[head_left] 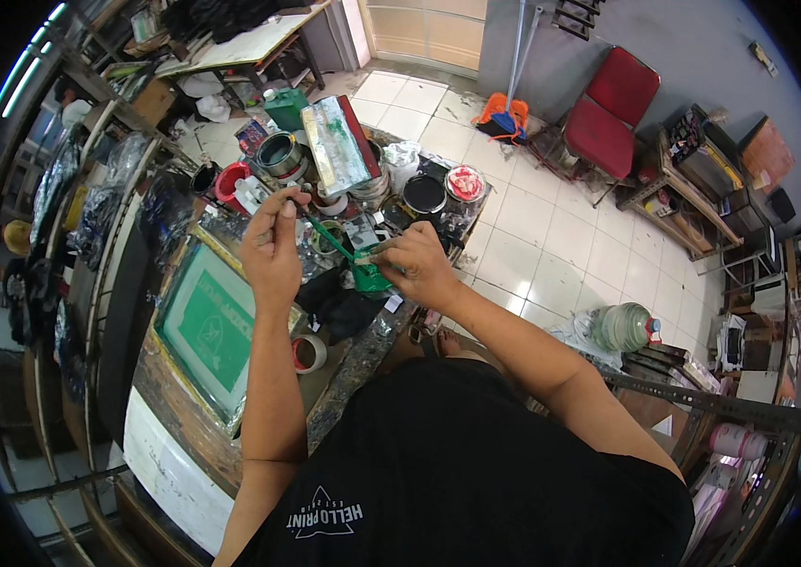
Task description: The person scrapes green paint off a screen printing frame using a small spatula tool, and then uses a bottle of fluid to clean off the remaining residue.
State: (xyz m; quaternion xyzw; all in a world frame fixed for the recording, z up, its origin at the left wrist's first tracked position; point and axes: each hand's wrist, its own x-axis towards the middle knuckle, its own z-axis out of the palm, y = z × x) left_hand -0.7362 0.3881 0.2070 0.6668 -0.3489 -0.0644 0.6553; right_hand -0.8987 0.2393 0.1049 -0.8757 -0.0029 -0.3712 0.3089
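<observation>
My left hand (273, 248), its fingers pinched together, holds the upper end of a thin, green-coated stick (327, 232). The stick slants down to the right into a small container smeared with green paint (369, 276). At that container's rim my right hand (417, 265) is closed, its fingertips by the stick's lower end. A small pale bit shows at those fingertips, too small to name. Left of my left forearm lies a framed printing screen (207, 326) with a green stencil. Dark cloth (339, 307) lies just below the container.
Paint cans crowd the bench's far side, among them a black-topped one (424, 194) and a red-and-white one (465, 183). A roll of tape (309, 353) lies near my left forearm. A green jerrycan (285, 109) stands behind. Across the tiled floor is a red chair (604, 123).
</observation>
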